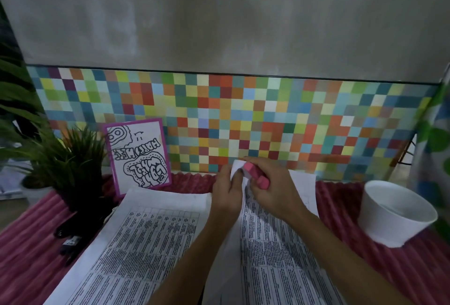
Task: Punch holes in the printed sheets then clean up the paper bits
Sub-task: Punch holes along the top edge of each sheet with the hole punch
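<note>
Two sets of printed sheets lie on the red cloth: one stack (pixel 146 243) at the left, another sheet (pixel 272 251) at the right. My right hand (pixel 272 187) grips a small pink hole punch (pixel 255 174) at the far top edge of the right sheet. My left hand (pixel 227 190) pinches that sheet's lifted top corner (pixel 237 167) beside the punch. Whether the paper sits inside the punch's slot is hidden by my fingers.
A white bowl (pixel 394 214) stands at the right. A potted plant (pixel 70 163) and a pink-framed drawing (pixel 138 156) stand at the back left, against a coloured checkered panel (pixel 243 114). Dark objects (pixel 70 239) lie on the cloth at the left.
</note>
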Available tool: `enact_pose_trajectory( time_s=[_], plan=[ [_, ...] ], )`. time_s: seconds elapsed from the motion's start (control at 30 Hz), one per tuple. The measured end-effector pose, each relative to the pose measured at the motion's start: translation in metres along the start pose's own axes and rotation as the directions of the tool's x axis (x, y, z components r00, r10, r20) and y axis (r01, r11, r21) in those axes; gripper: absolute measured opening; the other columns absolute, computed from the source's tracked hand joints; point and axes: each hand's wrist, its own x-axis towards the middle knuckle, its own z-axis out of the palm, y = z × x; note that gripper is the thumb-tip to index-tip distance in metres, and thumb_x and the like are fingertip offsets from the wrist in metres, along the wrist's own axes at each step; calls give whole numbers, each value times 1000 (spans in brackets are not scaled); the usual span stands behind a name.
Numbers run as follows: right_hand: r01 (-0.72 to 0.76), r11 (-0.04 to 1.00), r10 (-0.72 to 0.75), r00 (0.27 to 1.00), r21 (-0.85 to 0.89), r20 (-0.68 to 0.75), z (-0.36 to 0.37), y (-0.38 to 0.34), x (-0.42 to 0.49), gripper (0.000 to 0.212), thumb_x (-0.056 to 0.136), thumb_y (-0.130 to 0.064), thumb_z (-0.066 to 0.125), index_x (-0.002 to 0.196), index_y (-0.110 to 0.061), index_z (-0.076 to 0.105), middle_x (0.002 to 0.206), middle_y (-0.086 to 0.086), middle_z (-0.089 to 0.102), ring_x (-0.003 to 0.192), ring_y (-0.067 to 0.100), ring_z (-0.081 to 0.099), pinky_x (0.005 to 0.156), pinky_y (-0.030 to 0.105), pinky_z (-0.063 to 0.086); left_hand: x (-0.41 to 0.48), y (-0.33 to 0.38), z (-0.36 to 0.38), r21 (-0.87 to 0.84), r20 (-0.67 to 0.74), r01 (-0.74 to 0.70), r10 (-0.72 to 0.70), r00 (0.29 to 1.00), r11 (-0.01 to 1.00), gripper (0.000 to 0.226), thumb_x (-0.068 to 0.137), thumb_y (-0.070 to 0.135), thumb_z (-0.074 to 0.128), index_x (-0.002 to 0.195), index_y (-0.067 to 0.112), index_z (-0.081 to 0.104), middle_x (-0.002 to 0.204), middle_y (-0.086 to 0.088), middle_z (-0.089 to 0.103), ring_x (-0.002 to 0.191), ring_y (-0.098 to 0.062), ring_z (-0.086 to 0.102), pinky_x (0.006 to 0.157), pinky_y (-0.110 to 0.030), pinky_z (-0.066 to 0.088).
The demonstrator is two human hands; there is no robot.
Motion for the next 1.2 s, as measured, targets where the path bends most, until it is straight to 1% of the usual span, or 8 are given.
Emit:
enact_pose_trajectory(
  time_s=[0.27, 0.47, 0.6, 0.73, 0.8, 0.93, 1.1, 1.2],
  plan=[
    [14, 993, -2, 995, -118, 102, -11, -5, 5, 24, 73, -15, 59, 96, -12, 66, 74, 1, 63, 68, 19, 52, 64, 35, 44, -6, 7, 0, -13, -18, -92, 91, 996, 996, 33, 99, 35, 41, 99, 5, 54, 80, -19, 55, 71, -32, 54, 68, -55, 46],
    [-56, 995, 61, 996, -78, 60, -13, -10, 9, 18, 72, -11, 57, 89, -13, 62, 76, -8, 56, 72, 4, 49, 64, 11, 32, -9, 7, -1, -15, -6, -133, 133, 991, 991, 20, 102, 33, 44, 100, 16, 55, 78, -11, 56, 70, -31, 54, 64, -54, 47],
    [-138, 983, 152, 982, -121, 113, -20, -12, 21, 19, 79, 0, 62, 92, -13, 65, 79, -16, 52, 73, -3, 47, 61, 6, 31, -9, 9, -8, -81, 28, -79, 81, 996, 994, 14, 102, 24, 45, 99, 13, 54, 85, -14, 58, 75, -31, 55, 68, -45, 49],
    [-161, 983, 172, 976, -92, 131, -22, -19, 24, 21, 80, 3, 60, 95, -10, 67, 79, -9, 57, 71, -1, 50, 60, 5, 34, -5, 14, -12, -245, 138, 184, -154, 978, 952, 16, 102, 18, 51, 109, 16, 65, 102, -1, 72, 96, -11, 67, 86, -30, 54],
    [-172, 980, 183, 974, -98, 130, -21, -19, 24, 23, 80, 3, 61, 98, -10, 68, 79, -11, 57, 71, -2, 50, 59, 5, 33, -6, 10, -13, -270, 196, 267, -218, 956, 925, 19, 100, 21, 54, 113, 18, 68, 109, -3, 73, 103, -18, 68, 93, -36, 54],
    [-203, 975, 214, 968, -93, 128, -22, -20, 20, 24, 81, 0, 62, 100, -14, 66, 82, -13, 58, 72, 2, 51, 60, 10, 33, -12, 4, -15, -305, 177, 243, -196, 965, 921, 29, 89, 40, 60, 105, 19, 71, 93, -16, 65, 86, -27, 57, 82, -46, 49],
    [-40, 995, 61, 972, -95, 229, -18, -26, 15, 21, 82, -7, 61, 100, -16, 67, 75, -16, 60, 66, 1, 54, 57, 10, 36, -14, 4, -13, -281, 98, 147, -124, 987, 948, 22, 99, 28, 55, 109, 12, 68, 97, -28, 66, 87, -45, 63, 80, -51, 54],
    [-186, 981, 194, 961, -58, 199, -18, -23, 20, 20, 84, -6, 64, 99, -18, 68, 79, -13, 64, 69, 1, 55, 63, 18, 41, -20, 5, -12, -266, 72, 118, -103, 992, 957, 24, 100, 28, 53, 103, 9, 65, 86, -25, 65, 75, -30, 62, 69, -45, 53]
  ],
)
